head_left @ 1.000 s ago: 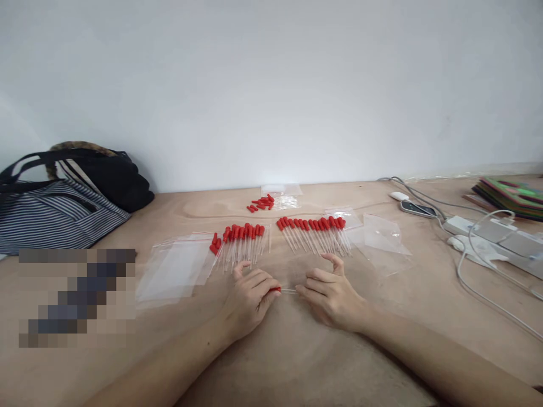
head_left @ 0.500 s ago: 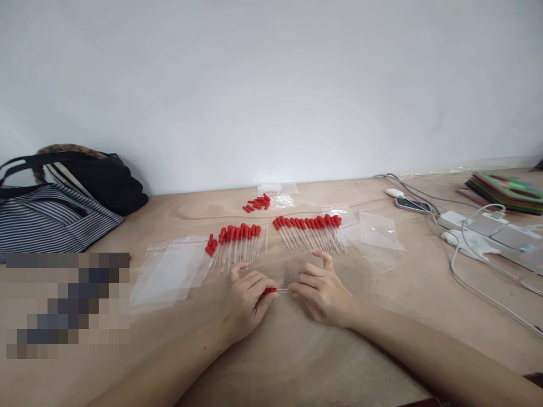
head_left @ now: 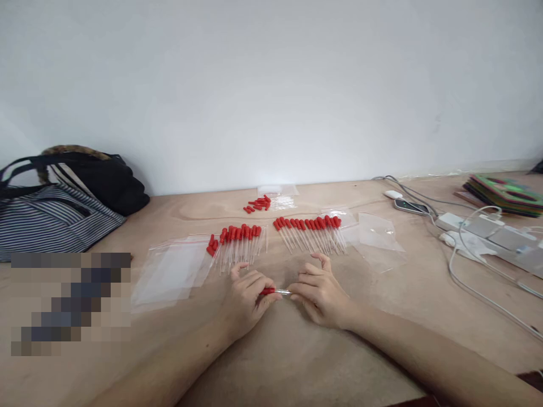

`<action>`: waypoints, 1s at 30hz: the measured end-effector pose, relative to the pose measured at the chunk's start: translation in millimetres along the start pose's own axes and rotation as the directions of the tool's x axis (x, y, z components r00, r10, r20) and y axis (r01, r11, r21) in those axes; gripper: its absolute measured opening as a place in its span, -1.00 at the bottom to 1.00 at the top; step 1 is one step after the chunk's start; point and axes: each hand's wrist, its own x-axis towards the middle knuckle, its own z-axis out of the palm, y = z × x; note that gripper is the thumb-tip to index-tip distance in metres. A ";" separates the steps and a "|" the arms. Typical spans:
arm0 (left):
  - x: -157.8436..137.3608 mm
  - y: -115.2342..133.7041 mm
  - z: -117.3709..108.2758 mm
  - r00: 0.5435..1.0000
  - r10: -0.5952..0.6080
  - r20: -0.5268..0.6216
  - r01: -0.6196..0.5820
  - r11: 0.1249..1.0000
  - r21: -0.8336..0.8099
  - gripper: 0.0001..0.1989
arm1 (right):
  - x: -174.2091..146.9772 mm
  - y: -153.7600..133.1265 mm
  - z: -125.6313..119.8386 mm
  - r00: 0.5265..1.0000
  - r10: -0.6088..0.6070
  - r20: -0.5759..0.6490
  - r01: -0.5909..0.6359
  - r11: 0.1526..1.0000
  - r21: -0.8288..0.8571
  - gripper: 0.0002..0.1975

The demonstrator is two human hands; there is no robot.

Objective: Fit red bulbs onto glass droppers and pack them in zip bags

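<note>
My left hand is closed around the red rubber bulb of a glass dropper. The dropper's clear tube lies level and runs into my right hand, whose thumb and finger pinch it; the tip is hidden there. Beyond my left hand lies a group of droppers with red bulbs, tubes toward me. Farther right a second row of droppers fans out past my right hand. Loose red bulbs form a pile at the back, and a few more bulbs lie beside the left group.
Clear plastic bags lie at left, with another bag at right. Thin clear tubes rest by the wall. A striped bag stands far left; a phone, power strip, cables and stacked coloured sheets are right.
More of the bulb and its joint with the tube shows between my hands. Both hands stay in nearly the same place, still holding the dropper.
</note>
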 end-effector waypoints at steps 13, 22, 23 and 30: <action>10.8 -54.8 -39.9 0.873 -0.426 -0.238 0.480 0.836 0.265 -0.78 | 42.9 25.7 18.2 0.850 0.527 0.023 -0.504 0.824 -0.258 -0.81; 2.6 -109.2 -57.1 0.619 -0.770 -0.153 0.775 0.569 0.275 -0.75 | 88.5 40.7 51.3 0.677 0.736 -0.025 -0.681 0.613 -0.400 -0.71; 2.8 -109.9 -56.3 0.614 -0.777 -0.141 0.777 0.563 0.280 -0.74 | 89.0 41.3 52.4 0.672 0.740 -0.019 -0.683 0.609 -0.402 -0.72; 8.2 -110.4 -50.9 0.526 -0.843 -0.114 0.832 0.482 0.273 -0.69 | 90.6 41.7 52.6 0.656 0.755 0.000 -0.686 0.596 -0.417 -0.74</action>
